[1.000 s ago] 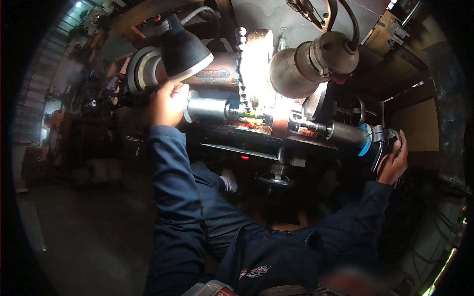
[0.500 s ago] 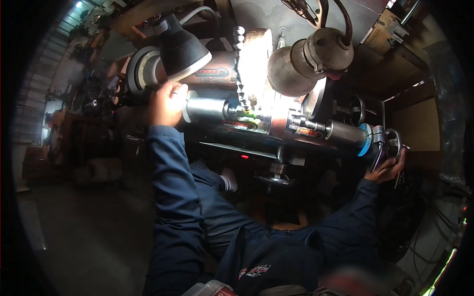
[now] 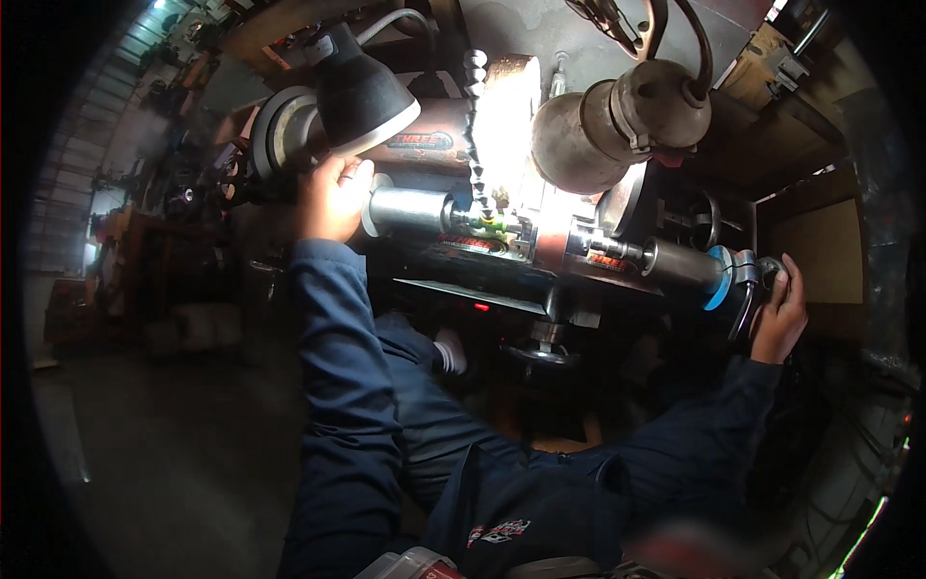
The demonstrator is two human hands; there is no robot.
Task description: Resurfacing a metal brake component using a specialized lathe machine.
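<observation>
Two bare hands are spread along a long metal machine (image 3: 555, 246). The right hand (image 3: 783, 318) has its fingers curled round the edge of a small wheel (image 3: 770, 271) near the right end, just beyond a blue ring (image 3: 719, 280). That small wheel looks hard, stiff and fixed in place, so its weight should hardly be felt; the rim seems the place to hold, though smooth metal could be slippery (no oil can be made out on it). It lies just left of the palm, against the inside of the fingers. The left hand (image 3: 333, 201) is beside the left end of a shiny cylinder (image 3: 412, 212), below a black lamp (image 3: 365, 101). Its thumb and fingers are close together; whether they pinch anything, I cannot tell. The shiny cylinder, likely heavy and rigid, lies just right of those fingers.
</observation>
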